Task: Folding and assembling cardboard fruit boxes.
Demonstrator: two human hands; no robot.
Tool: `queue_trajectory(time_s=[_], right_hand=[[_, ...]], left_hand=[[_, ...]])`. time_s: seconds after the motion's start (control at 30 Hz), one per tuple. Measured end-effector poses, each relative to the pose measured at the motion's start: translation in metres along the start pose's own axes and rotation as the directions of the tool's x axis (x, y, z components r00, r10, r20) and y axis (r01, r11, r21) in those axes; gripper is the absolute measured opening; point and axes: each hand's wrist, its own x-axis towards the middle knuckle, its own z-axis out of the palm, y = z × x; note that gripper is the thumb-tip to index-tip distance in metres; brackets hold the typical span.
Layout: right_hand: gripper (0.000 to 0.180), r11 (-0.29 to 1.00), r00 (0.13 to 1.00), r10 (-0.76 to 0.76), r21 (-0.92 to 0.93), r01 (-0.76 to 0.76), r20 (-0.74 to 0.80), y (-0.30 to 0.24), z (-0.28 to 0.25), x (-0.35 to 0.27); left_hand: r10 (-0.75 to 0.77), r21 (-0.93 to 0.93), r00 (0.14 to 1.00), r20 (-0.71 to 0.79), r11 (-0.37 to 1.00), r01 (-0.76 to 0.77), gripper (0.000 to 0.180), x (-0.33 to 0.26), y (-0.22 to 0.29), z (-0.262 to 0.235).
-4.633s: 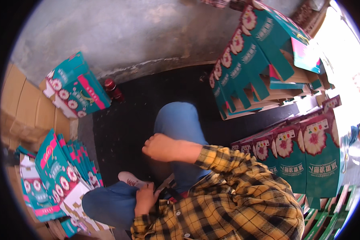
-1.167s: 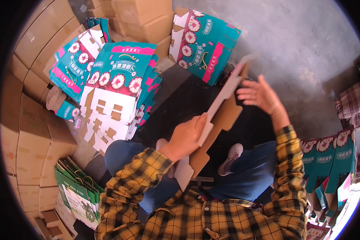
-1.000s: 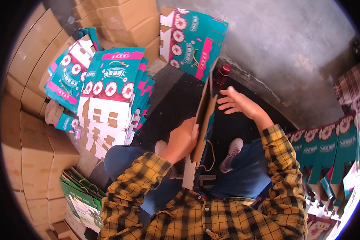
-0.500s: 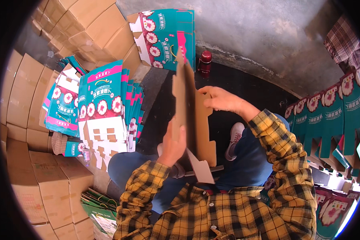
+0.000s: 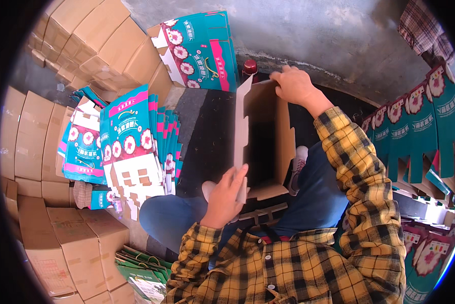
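Observation:
A brown cardboard carton (image 5: pixel 265 137) stands opened into a box shape over my lap, its plain inside facing me. My left hand (image 5: pixel 224 198) grips its near left edge, fingers spread up along the flap. My right hand (image 5: pixel 294 85) holds the carton's far top corner. Both sleeves are yellow and black plaid, and my knees in blue jeans show below the carton.
A fanned stack of flat teal and pink cartons (image 5: pixel 131 144) lies to my left. Plain brown boxes (image 5: pixel 65 238) are piled along the left side. One printed carton (image 5: pixel 199 50) leans at the back beside a red-capped bottle (image 5: pixel 250 67). Assembled teal cartons (image 5: pixel 430 126) stand at the right.
The flat cardboard blank has been opened into a box shape. My right hand moved to its far top corner and my left hand slid down to the near edge.

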Motion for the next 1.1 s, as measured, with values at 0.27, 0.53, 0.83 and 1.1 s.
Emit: queue_trajectory(time_s=[0.27, 0.53, 0.83, 1.1], right_hand=[[0.026, 0.993, 0.982, 0.044, -0.098, -0.063, -0.185, 0.013, 0.003, 0.017], [0.025, 0.969, 0.984, -0.177, -0.178, 0.172, -0.01, 0.012, 0.021, 0.011], [0.042, 0.989, 0.944, -0.055, -0.11, 0.095, 0.326, 0.02, 0.025, -0.002], [0.043, 0.991, 0.939, 0.017, -0.128, 0.029, 0.343, 0.022, 0.037, 0.0]], left_hand=[[0.148, 0.054, 0.976, 0.157, 0.986, -0.158, 0.081, 0.002, 0.011, 0.014], [0.126, 0.048, 0.979, 0.161, 0.99, -0.136, 0.067, 0.026, 0.009, 0.039], [0.197, -0.164, 0.978, 0.071, 0.969, -0.183, 0.069, -0.031, 0.001, 0.051], [-0.068, 0.302, 0.976, -0.205, 0.944, 0.129, 0.063, 0.033, 0.044, 0.094]])
